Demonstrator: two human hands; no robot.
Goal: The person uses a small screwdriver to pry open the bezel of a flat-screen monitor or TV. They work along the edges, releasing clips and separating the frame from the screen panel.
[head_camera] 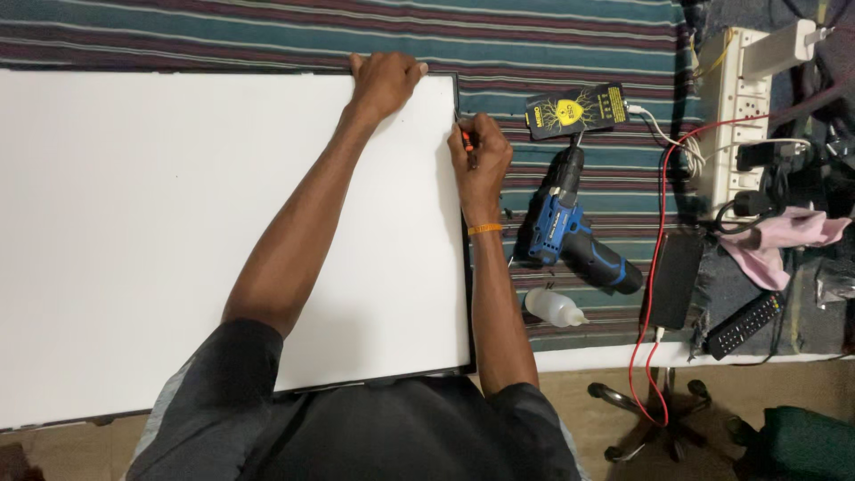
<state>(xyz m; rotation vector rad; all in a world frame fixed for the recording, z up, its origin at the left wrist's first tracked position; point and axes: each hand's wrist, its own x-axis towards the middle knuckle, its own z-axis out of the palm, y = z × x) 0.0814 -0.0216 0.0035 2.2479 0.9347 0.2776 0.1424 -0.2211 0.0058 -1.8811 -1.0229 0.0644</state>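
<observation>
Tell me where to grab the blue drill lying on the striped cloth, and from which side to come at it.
Grip the drill by its blue-and-black handle, the thick part slanting toward the lower right. It lies flat on its side, with the chuck pointing up toward the black-and-yellow card. Come from above and from the right, near the dark flat box: the right hand and the small squeeze bottle crowd the left side.

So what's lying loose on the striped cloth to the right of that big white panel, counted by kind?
Cordless drill: 1
Small squeeze bottle: 1
Black-and-yellow flat pack: 1
Black flat device: 1
Remote control: 1
Pink cloth: 1
Total: 6
</observation>
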